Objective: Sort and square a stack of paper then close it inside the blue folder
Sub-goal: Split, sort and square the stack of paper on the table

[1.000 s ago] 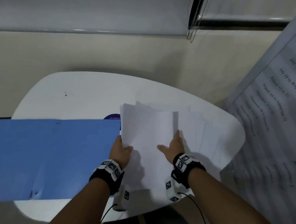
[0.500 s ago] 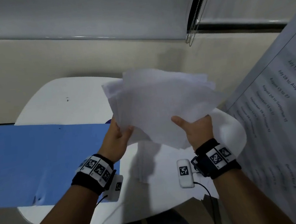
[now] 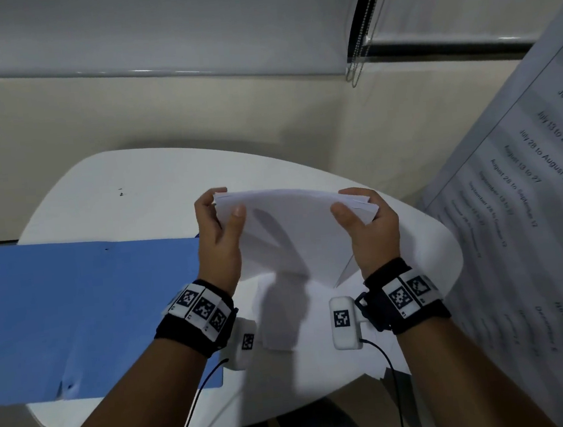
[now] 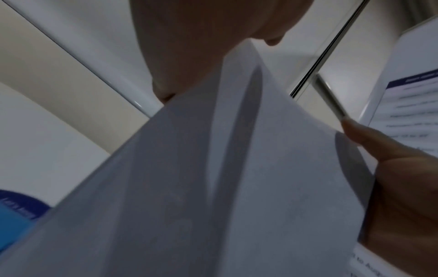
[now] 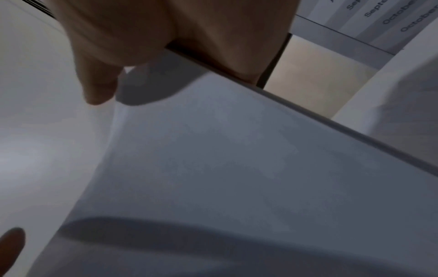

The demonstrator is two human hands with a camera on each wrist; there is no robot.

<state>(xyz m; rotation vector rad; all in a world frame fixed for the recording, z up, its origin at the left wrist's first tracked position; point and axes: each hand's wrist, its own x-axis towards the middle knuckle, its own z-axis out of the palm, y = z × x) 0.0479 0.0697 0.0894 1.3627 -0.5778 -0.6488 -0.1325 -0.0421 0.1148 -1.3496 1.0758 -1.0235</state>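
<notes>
A stack of white paper (image 3: 292, 233) stands nearly upright above the white table (image 3: 132, 179), its sheets bowed and its lower corners uneven. My left hand (image 3: 217, 226) grips its left edge, thumb on the near face. My right hand (image 3: 368, 218) grips its right edge the same way. The left wrist view is filled by the paper (image 4: 237, 187), with the right hand's thumb at its far side. The right wrist view shows the paper (image 5: 237, 168) under my thumb. The open blue folder (image 3: 87, 314) lies flat on the table's left, hanging over its edge.
More white sheets (image 3: 297, 322) lie on the table under the raised stack. A large printed schedule board (image 3: 532, 223) leans close on the right. A wall and a window blind with its cord (image 3: 358, 58) lie beyond the table.
Both hands lifted the sheets off the table, then turned them upright and drew them together; the fanned bundle is now a tighter stack held by its two side edges.
</notes>
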